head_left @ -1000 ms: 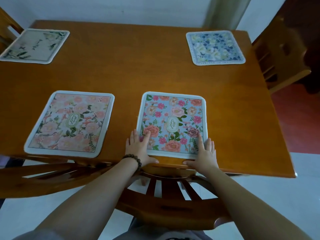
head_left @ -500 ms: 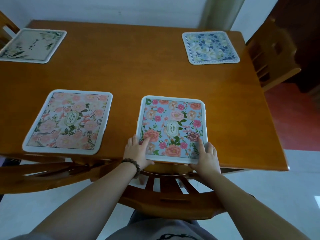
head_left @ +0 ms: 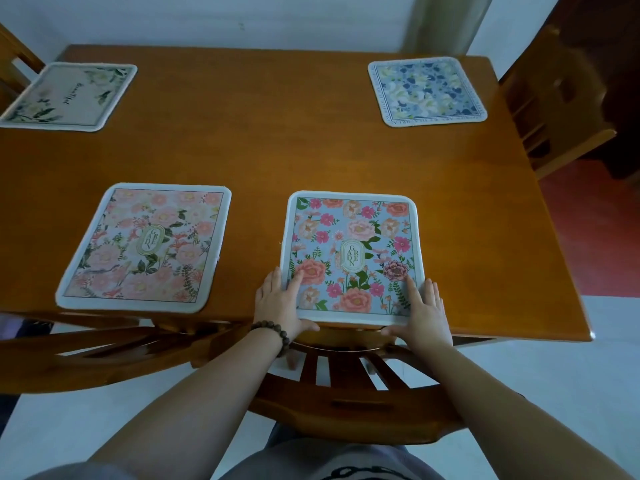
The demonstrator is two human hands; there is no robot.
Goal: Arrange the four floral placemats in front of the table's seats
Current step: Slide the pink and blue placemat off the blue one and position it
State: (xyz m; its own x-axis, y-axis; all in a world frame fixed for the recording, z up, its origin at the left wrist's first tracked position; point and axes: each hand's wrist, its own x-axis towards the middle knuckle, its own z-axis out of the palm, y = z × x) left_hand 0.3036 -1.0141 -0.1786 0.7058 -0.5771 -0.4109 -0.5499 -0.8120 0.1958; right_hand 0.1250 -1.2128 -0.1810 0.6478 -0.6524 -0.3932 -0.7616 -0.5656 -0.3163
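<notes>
1. Our left hand (head_left: pixel 278 306) lies flat at the near left corner of the blue floral placemat (head_left: pixel 351 254), fingers straight; the forefinger presses on the print and the thumb runs along the mat's near edge. This grip is open, closed round nothing.
2. Our right hand (head_left: pixel 424 313) mirrors it at the near right corner, forefinger on the print, the other fingers on the wooden surface (head_left: pixel 277 133) just beside the mat, thumb at the near edge. This grip too is open and pressing.
3. A bead bracelet (head_left: pixel 273 336) circles the left wrist.
4. We count four placemats on the surface. The blue floral one sits at the near edge, right of centre, its near border level with the surface's rim.
5. The pink floral placemat (head_left: pixel 145 247) lies to its left, also at the near edge, slightly skewed.
6. The cream placemat (head_left: pixel 69 95) rests at the far left corner, and the navy-and-white placemat (head_left: pixel 427 91) at the far right.
7. We count three chairs: one chair back (head_left: pixel 346 403) below our arms, a second (head_left: pixel 86 351) to its left, and a third chair (head_left: pixel 561 98) at the right end.
</notes>
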